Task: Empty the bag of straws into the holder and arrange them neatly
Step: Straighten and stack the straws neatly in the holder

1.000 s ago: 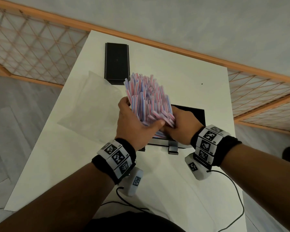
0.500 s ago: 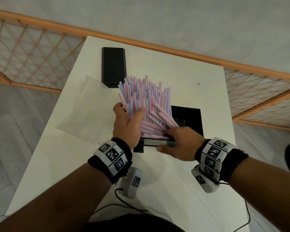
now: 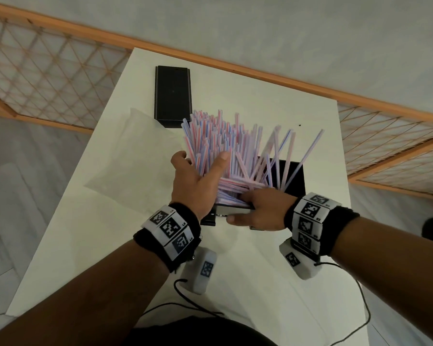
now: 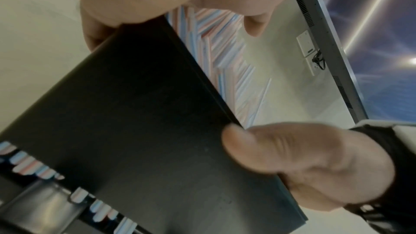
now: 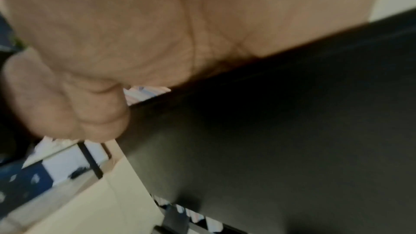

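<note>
Both hands work at the black holder (image 3: pixel 291 178), which stands toward the near right part of the white tabletop (image 3: pixel 260 101). Left hand (image 3: pixel 196 182) is spread wide, thumb and fingers straight, cupping the left side of the upright bunch of pink-and-blue striped straws (image 3: pixel 218 143) that fans out of the holder; several straws lean off to the right. Right hand (image 3: pixel 261 211) grips the holder's near rim, fingers over the top among the straw ends and thumb laid along the front face. An empty translucent bag (image 3: pixel 125 161) lies flat near the left edge, and a black lid (image 3: pixel 173 93) lies toward the far edge. Wristbands carry square black-and-white code markers; no readable words appear. From the left wrist view, the right thumb (image 4: pixel 270 150) presses the holder's dark front panel (image 4: pixel 135 131), with straw ends visible through a low opening (image 4: pixel 33 166). The right wrist view is blurred, showing palm (image 5: pixel 157 24) against the dark panel.
</note>
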The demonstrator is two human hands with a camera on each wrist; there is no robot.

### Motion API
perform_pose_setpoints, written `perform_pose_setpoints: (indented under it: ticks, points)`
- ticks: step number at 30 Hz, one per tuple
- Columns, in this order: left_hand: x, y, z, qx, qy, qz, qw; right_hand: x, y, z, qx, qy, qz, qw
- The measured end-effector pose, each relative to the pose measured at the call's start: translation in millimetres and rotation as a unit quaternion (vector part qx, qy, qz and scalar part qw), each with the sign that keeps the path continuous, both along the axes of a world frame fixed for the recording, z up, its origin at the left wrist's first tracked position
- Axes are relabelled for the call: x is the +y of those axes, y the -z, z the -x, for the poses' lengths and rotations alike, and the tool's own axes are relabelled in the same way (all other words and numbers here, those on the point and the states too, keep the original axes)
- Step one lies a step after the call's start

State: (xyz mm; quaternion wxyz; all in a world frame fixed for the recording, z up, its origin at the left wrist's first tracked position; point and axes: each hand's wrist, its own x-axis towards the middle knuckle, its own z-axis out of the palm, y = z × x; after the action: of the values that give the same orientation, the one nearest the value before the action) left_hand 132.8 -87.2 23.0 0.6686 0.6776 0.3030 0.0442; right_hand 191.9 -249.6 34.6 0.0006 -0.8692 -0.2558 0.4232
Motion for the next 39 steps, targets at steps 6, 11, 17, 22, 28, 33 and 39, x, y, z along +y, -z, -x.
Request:
perform_pose_setpoints:
  ticks: [6, 11, 17, 22, 28, 33, 39]
  points:
    - [1, 6, -2, -0.008, 0.056, -0.061, 0.997, 4, 4, -5, 0.036, -0.009, -0.013, 0.999]
    - [6, 13, -6, -0.011, 0.075, -0.051, 0.996, 6, 5, -2, 0.041, -0.007, -0.021, 0.999]
    - [3, 9, -4, -0.020, 0.067, -0.069, 0.995, 10, 2, -5, 0.072, 0.051, -0.057, 0.994]
    - [1, 12, -5, 0.031, 0.072, -0.098, 0.992, 12, 10, -5, 0.054, 0.072, -0.063, 0.994]
    - [-3, 8, -3, 0.032, 0.044, -0.095, 0.994, 12, 4, -3, 0.034, 0.032, -0.053, 0.998]
    - [-2, 4, -2, 0.025, 0.034, -0.094, 0.995, 16, -7, -2, 0.015, 0.001, -0.076, 0.997]
    - [-1, -3, 4, 0.003, -0.007, -0.096, 0.995, 20, -6, 5, -0.089, -0.033, -0.036, 0.995]
